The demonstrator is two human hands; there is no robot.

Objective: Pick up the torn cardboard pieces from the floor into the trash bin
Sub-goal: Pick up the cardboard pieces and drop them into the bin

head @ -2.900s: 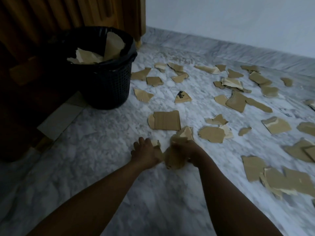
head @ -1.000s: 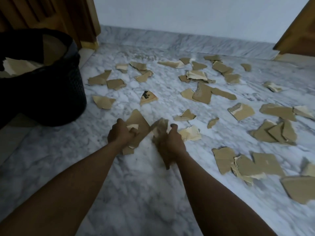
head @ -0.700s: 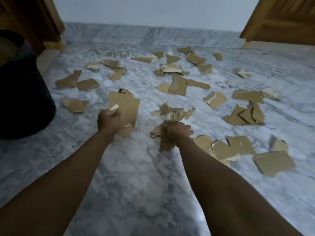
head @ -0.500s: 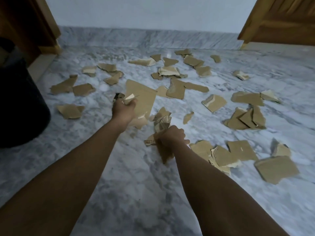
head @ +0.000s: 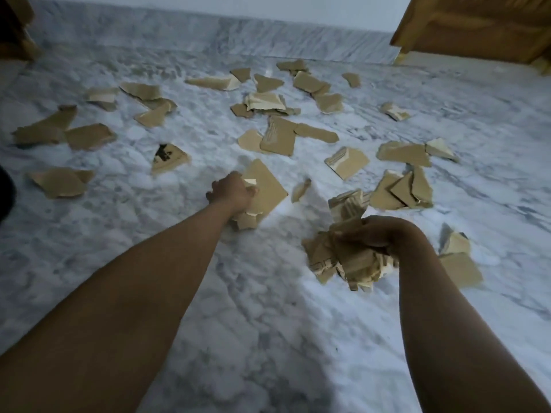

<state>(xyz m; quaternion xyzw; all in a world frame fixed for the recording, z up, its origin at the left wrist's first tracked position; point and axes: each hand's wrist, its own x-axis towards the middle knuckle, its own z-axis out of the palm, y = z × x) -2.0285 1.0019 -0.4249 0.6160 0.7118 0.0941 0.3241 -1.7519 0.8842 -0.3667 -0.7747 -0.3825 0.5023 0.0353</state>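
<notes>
While both hands are full, here is how the moment stands.

Left hand: clenched on a large flat cardboard piece with a few smaller scraps pressed under it, reaching out over the floor.

Right hand: clenched around a crumpled bundle of torn pieces, held above the floor, with loose ends hanging below the fist.

Loose pieces: many torn cardboard pieces lie scattered on the floor, among them a triangular scrap with a black print ahead of the left hand, a small sliver between the two hands, and an overlapping cluster beyond the right hand.

Trash bin: only a dark edge shows at the far left border, probably the bin; it is well apart from both hands.

Risk, spilling: the right bundle looks overfull, so reaching for more would likely shake scraps loose.

Risk, the flat piece: held by one corner, it could pivot and let the small scraps beneath slip out.

Risk, the carry: the bin sits off to the left, so a quick swing could scatter pieces again.

Floor: pale grey-veined marble, smooth and glossy, so thin flat pieces may be hard to lift by an edge.

Room: dim light, a marble skirting along a pale wall, and a wooden door at the upper right.
</notes>
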